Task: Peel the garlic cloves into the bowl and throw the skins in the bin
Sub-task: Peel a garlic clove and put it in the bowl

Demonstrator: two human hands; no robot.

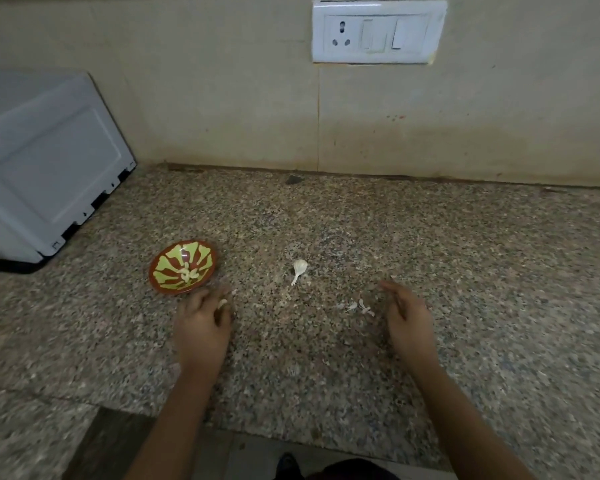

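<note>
A: In the left hand [203, 317], what?
B: A small pale clove [222, 303], pinched between curled fingertips, just short of the near rim of the bowl [201, 256]. Blurred there, so hard to say whether fully bare.
A: And the right hand [406, 317]?
B: Loose and wide, holding nothing, hovering just right of a little scatter of skins [357, 306] on the bench [465, 271].
A: Done so far?
B: Judging by the bowl, a fair start: a few peeled cloves [189, 273] at the bottom, pale and curved. Probably about to gain one more.
A: Left to do?
B: Farther back on the bench, between the two hands, a garlic piece [299, 268]: plump at one end, a thin stalk at the other, seemingly with its papery wrap on, apart from everything else. Then gathering the skins for the bin, nowhere in view, so no telling how far to carry.
A: Feel of things?
B: Bowl shallow, round and glazed, with a brown rim, yellow-green petals inside and a glint near the centre. Skins thin, dry and flaky, likely to drift or cling to fingers. Bench of speckled stone in brown and grey, hard and flat.
A: Farther out?
B: A white boxy appliance [49, 161] at the left, and a white switch plate [378, 31] up on the stained beige wall [222, 98].
</note>
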